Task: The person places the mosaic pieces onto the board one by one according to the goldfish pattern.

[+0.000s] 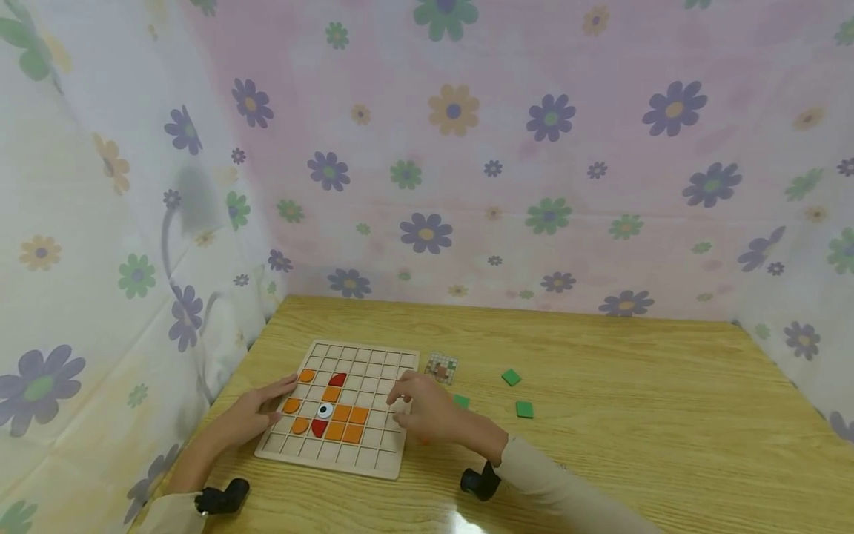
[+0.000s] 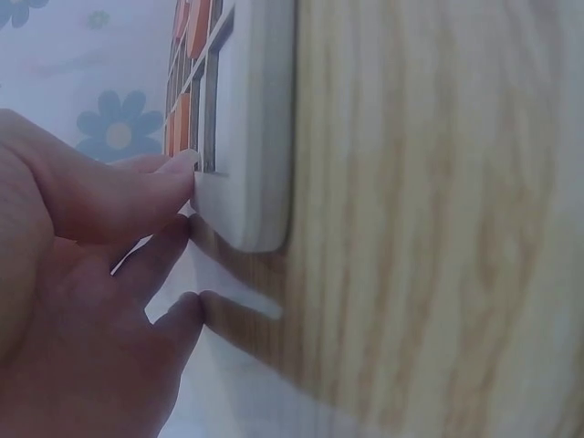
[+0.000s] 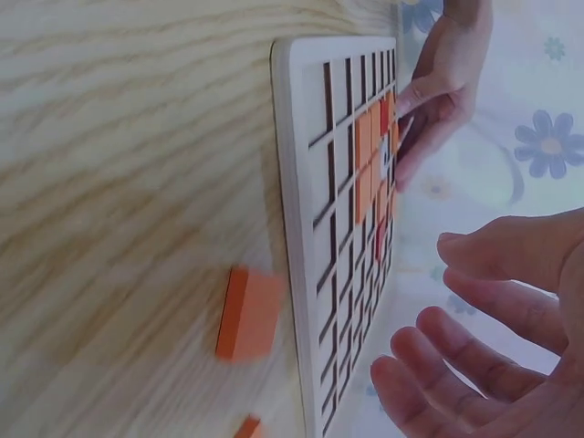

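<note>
A wooden grid board (image 1: 333,466) lies on the left part of the table. On it are several orange square tiles (image 1: 359,415), two red rounded pieces (image 1: 338,380), a white eye piece (image 1: 325,410) and three orange rounded pieces (image 1: 300,426). My left hand (image 1: 250,417) rests at the board's left edge; in the left wrist view its thumb (image 2: 151,196) touches the rim. Above the board's right edge hovers my right hand (image 1: 430,408), its fingers loosely bent and apart with nothing between them. An orange tile (image 3: 251,315) lies on the table beside the board.
Behind the right hand lies a small pattern card (image 1: 442,367), partly covered. Green square tiles (image 1: 511,377) are scattered right of the board. Another orange piece (image 3: 248,427) shows at the right wrist view's lower edge. Flowered cloth (image 1: 454,185) hangs behind the table.
</note>
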A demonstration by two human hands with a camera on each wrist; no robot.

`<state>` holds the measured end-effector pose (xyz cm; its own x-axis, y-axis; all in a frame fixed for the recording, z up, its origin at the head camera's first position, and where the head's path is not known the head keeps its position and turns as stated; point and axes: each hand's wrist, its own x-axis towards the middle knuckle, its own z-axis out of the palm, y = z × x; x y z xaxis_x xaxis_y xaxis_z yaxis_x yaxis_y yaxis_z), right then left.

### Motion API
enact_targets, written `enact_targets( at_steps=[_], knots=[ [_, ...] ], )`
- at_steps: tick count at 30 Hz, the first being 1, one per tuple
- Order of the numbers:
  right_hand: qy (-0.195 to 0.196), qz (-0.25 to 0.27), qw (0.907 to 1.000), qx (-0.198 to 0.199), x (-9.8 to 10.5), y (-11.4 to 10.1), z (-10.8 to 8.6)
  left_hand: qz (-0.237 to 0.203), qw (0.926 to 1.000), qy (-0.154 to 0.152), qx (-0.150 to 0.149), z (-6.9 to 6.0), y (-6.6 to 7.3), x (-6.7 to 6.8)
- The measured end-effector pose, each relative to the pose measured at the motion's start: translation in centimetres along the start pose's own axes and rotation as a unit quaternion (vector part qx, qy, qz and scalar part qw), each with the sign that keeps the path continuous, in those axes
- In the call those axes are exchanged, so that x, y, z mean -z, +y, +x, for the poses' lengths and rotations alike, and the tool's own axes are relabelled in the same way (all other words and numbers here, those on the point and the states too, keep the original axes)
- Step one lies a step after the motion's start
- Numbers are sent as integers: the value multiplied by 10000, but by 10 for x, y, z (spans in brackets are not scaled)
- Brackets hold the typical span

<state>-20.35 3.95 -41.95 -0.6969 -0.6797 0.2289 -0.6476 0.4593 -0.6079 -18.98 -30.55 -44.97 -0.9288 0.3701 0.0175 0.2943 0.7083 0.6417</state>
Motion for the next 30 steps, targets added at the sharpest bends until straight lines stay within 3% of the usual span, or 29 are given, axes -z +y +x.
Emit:
enact_targets(
  at_steps=[7, 15, 30],
  knots=[
    [-63, -15, 9995, -302, 18, 8, -17, -84, 10000, 40, -30, 0, -1, 0],
    [-74, -173, 9993, -321, 25, 38, -34, -116, 9999, 78, -75, -1, -2, 0],
    [-103, -630, 9965, -535, 24, 67, -41, -228, 9997, 106, -13, -1, -7, -3]
  ],
)
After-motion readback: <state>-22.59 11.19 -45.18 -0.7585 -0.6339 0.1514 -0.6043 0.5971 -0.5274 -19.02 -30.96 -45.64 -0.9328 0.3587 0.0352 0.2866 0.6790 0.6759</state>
